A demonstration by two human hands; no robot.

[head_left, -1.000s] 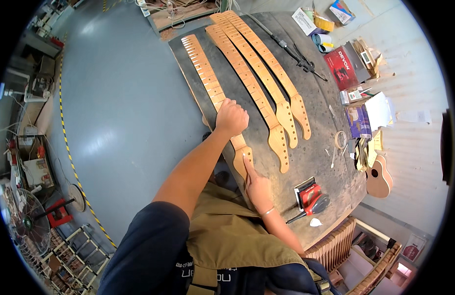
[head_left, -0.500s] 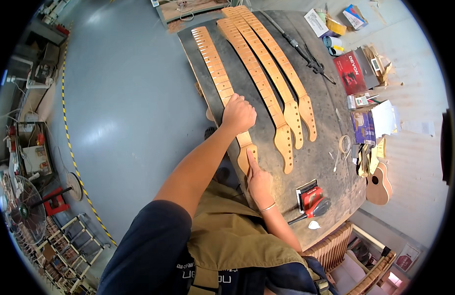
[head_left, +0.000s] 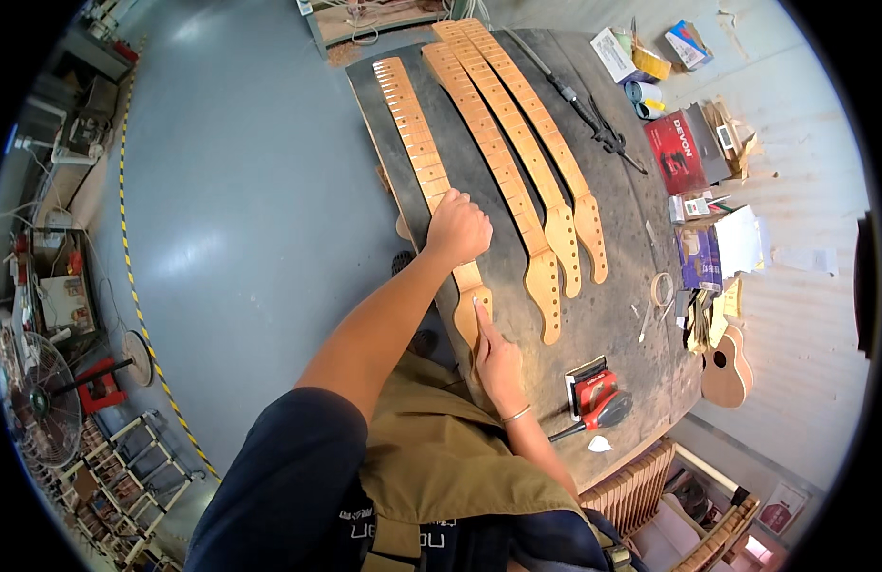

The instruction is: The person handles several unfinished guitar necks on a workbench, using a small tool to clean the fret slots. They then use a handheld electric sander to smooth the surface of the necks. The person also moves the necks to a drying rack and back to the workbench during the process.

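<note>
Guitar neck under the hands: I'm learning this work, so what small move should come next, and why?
Perhaps draw the right hand slightly along the headstock: its extended forefinger lies there, and the left hand, closed over the guitar neck, seems able to keep it steady.

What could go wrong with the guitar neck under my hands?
The guitar neck lies close to the left edge of the table, so it might slip off if your left hand loosens. The bracelet below your right hand could scratch the headstock if it brushes the wood.
</note>
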